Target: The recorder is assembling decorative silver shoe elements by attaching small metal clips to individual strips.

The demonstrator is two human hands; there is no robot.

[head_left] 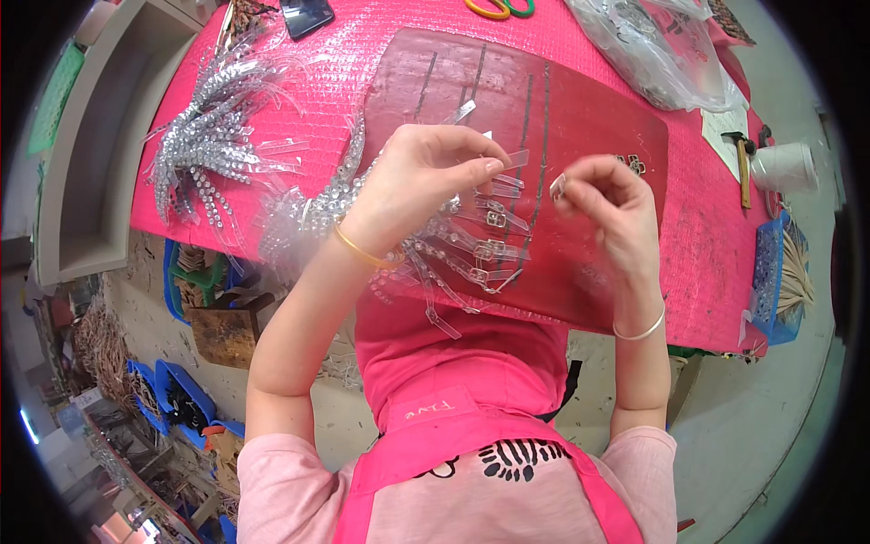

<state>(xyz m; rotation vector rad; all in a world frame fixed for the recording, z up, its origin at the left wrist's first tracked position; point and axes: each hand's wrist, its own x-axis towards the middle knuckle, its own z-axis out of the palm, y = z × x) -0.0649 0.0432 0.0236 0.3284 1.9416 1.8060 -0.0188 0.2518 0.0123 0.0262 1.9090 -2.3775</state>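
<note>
My left hand [426,163] pinches a clear plastic strap [517,160] between thumb and fingers, its end sticking out to the right. A short gap away, my right hand [621,208] grips a small metal buckle [557,187] at its fingertips. Beneath my left wrist lies a bunch of clear straps studded with shiny stones [313,213]. Several strap ends fan out below my left hand, some fitted with silver buckles [490,250]. Loose buckles [632,164] rest on the dark red mat [589,118], beyond my right hand.
Another pile of studded straps [199,136] lies at left on the pink-covered table, near a phone [306,15]. Scissors [489,8] lie at the far edge. Right are a plastic bag [666,54], a hammer [743,168], a white tub [785,167] and a blue basket [768,281].
</note>
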